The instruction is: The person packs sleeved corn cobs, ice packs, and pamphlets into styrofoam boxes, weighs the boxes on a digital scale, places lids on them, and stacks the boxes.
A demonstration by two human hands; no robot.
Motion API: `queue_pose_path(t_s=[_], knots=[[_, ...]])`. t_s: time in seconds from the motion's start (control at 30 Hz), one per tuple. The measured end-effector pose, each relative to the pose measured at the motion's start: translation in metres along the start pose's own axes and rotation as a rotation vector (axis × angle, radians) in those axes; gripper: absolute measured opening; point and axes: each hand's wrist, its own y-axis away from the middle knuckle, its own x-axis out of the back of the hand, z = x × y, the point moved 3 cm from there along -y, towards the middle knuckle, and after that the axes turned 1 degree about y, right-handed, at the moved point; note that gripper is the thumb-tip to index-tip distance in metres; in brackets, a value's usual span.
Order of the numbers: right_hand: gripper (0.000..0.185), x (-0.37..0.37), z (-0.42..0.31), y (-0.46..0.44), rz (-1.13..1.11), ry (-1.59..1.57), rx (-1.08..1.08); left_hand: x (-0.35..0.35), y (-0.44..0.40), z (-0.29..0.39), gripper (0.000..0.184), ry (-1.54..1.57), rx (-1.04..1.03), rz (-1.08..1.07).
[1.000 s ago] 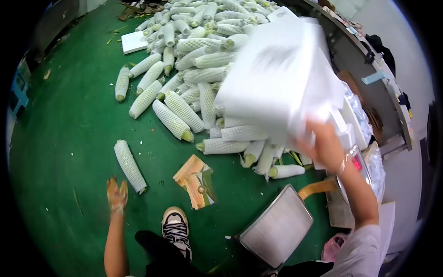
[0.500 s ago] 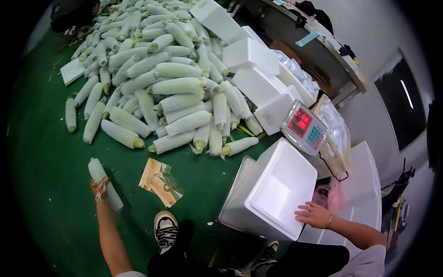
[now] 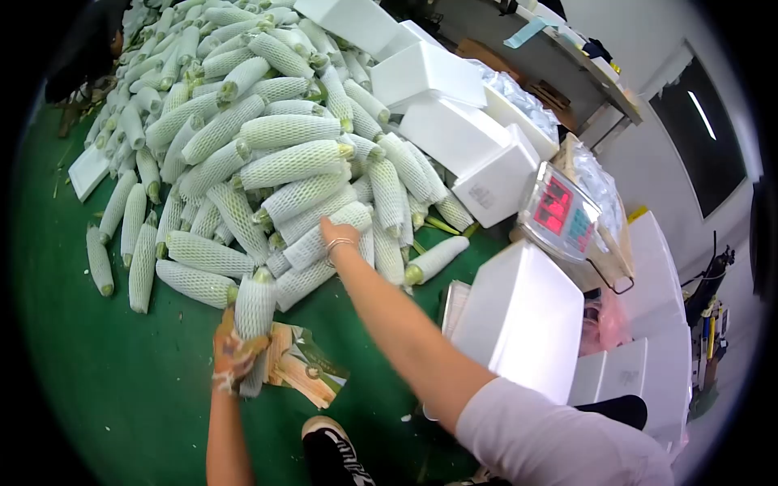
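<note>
Netted vegetable (image 3: pixel 254 313), long axis forward, green end foremost, left fingers (image 3: pixel 250 350) snug around it, right fingers (image 3: pixel 331 230), grip unclear.

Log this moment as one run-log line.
left hand: holding netted vegetable | right hand: touching another netted vegetable in pile | printed sheet: on floor | scale display: lit red

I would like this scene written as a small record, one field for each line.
Pile: many net-sleeved vegetables on the green floor
Left hand: grips one sleeved vegetable
Right hand: touches another vegetable at the pile's near side; grip unclear
White box: right of the pile
Display: red digits lit, not clearly readable
</note>
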Motion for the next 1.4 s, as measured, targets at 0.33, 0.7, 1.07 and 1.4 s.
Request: queue_pose_path(t_s=[0.33, 0.7, 1.07, 1.4], knots=[[0.043, 0.049, 0.117, 0.156, -0.293, -1.185, -0.266, -0.016, -0.131, -0.016, 0.066, -0.541, -0.181, -0.225], [0.050, 0.132, 0.106, 0.233, -0.468, -1.258, -0.156, -0.067, -0.067, 0.113, 0.059, 0.637, 0.319, -0.515], [0.025, 0.438, 0.217, 0.211, -0.045, -1.206, -0.098, -0.349, -0.024, 0.381, 0.041, 0.474, 0.319, -1.019], [0.044, 0.393, 0.156, 0.265, 0.761, -0.339, 0.558, -0.298, -0.047, 0.362, 0.056, 0.182, -0.958, -0.330]])
